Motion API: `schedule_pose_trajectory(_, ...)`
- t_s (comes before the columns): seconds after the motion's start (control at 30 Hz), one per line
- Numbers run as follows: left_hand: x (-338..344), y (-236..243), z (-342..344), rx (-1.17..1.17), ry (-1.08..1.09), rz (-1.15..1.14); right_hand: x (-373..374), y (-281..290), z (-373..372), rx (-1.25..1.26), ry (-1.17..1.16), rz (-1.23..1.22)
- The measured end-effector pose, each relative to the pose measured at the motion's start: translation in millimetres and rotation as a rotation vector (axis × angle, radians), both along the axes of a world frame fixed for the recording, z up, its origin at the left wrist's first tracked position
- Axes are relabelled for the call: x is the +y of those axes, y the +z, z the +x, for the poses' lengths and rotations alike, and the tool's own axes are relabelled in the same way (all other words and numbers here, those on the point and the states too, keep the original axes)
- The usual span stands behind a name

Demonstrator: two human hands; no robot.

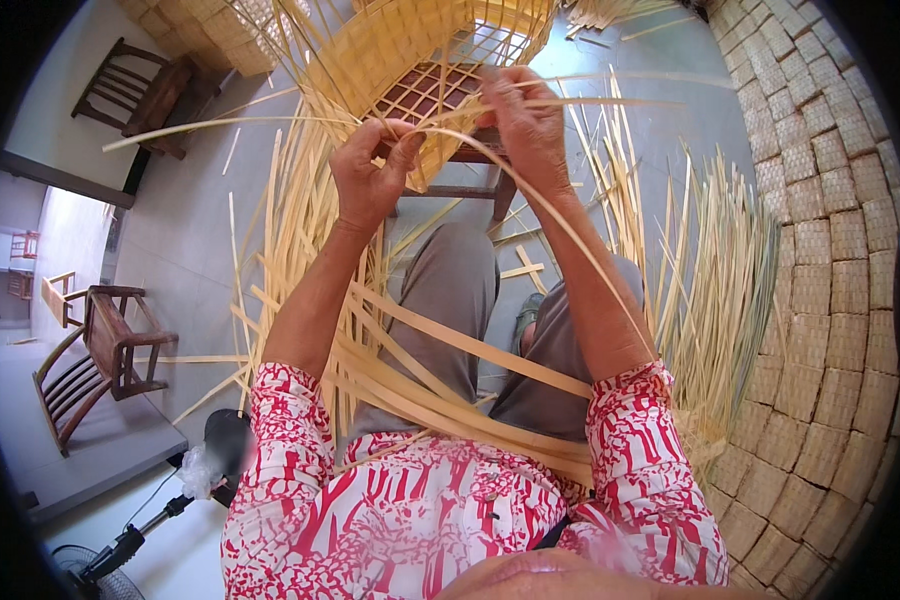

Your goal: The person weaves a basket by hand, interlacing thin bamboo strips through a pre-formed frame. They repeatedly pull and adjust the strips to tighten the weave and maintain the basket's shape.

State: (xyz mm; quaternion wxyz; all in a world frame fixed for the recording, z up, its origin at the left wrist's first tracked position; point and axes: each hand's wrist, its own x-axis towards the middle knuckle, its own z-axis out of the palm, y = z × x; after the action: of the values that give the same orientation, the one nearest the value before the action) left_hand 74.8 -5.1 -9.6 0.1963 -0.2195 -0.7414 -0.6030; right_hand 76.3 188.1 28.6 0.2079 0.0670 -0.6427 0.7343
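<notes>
A large woven basket [355,55] of yellowish bamboo strips, part of it an open lattice, rests on a dark wooden stool [500,190] in front of me. At the basket's near edge my left hand [372,170] pinches a thin bamboo strip [555,205] between thumb and fingers. That strip bends down to the right across my right forearm. Just right of it, my right hand [530,120] is closed at the edge, with strip ends sticking out past it; which strip it grips is hard to make out, as the fingers are slightly blurred.
Wide strips [450,400] lie across my lap. Long strips [305,210] cover the floor at left, and a bundle of thin strips [710,290] leans at right. Stacked woven pieces [805,290] form a wall there. Wooden chairs [120,340] and a fan [95,575] stand at left.
</notes>
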Motion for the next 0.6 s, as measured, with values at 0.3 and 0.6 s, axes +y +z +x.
schedule_pose_trajectory(0.3, 4.4, -2.8, -5.8, 0.016, 0.004, 0.036, 6.4, -10.1, 1.0, -0.254, 0.006, -0.804)
schedule_pose_trajectory(0.6, -5.5, 10.9, -9.2, -0.048, -0.095, -0.092, 12.9, -7.3, 12.3, -0.226, 0.079, -0.75)
